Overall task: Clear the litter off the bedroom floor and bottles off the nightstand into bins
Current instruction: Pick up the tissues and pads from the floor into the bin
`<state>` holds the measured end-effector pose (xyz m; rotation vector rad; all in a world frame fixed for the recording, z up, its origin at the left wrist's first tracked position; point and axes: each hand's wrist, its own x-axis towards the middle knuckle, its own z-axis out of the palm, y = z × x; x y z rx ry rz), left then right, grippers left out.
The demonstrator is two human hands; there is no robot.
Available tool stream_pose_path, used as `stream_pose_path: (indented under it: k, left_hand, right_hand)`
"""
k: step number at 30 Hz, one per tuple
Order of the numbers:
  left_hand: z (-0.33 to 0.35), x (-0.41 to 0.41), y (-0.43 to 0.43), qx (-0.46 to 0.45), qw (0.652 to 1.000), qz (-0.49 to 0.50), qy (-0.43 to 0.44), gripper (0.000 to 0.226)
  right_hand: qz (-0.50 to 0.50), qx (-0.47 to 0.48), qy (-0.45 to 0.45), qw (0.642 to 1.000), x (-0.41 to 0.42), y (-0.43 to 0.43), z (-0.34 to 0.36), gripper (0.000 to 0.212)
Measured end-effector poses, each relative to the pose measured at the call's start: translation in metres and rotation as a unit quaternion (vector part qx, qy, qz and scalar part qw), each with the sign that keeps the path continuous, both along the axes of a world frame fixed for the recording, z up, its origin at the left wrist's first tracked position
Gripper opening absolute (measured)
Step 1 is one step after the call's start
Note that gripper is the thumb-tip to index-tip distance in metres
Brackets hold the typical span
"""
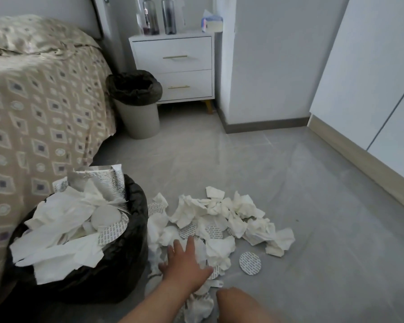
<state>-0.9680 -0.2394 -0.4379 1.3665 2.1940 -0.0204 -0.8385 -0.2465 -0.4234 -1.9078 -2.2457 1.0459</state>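
Note:
Crumpled white tissues (222, 217) and round foil seals (250, 263) lie in a pile on the grey floor. My left hand (184, 261) reaches into the near side of the pile, palm down with fingers spread, touching tissues but holding nothing. A blurred skin-coloured shape (240, 306) at the bottom edge may be my right hand; its fingers are hidden. The near bin (117, 276), black-lined, is heaped with tissues and foil at the left. Dark bottles (168, 16) stand on the white nightstand (173, 66) at the back.
A second bin (138, 113) with a black liner stands between the bed (40, 108) and the nightstand. A tissue pack (211, 22) sits on the nightstand's right end. White wardrobe doors (371, 78) run along the right. Bare floor (313, 183) lies beyond the pile.

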Motion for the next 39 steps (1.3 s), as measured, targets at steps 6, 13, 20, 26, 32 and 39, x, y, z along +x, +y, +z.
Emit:
stream_pose_path:
  k: [6,13,20,26,32,39]
  left_hand:
    - [-0.033,0.012,0.025,-0.069,0.997,0.041,0.002,0.114]
    - [-0.041,-0.001,0.020,0.028,0.999,0.007,0.019,0.056]
    - [-0.044,-0.024,-0.010,0.134,0.988,-0.056,-0.050,0.028]
    - [-0.036,-0.033,-0.019,0.157,0.982,-0.029,-0.099,0.010]
    - [0.012,-0.024,-0.018,0.200,0.959,0.045,-0.195,0.014]
    - [0.087,-0.035,-0.017,0.292,0.919,0.139,-0.226,0.028]
  right_hand:
    - [0.132,-0.071,-0.089,0.985,0.005,0.013,-0.006,0.054]
    - [0.039,-0.006,-0.070,0.997,0.014,0.037,-0.011,0.049]
    - [0.113,0.024,-0.038,0.993,-0.008,0.064,-0.044,0.092]
    - [0.112,0.027,-0.056,0.992,-0.009,0.057,-0.055,0.033]
    - [0.053,0.020,-0.030,0.998,0.000,0.054,-0.041,0.009]
    - [-0.051,0.054,0.093,0.993,0.012,0.048,0.007,0.019]
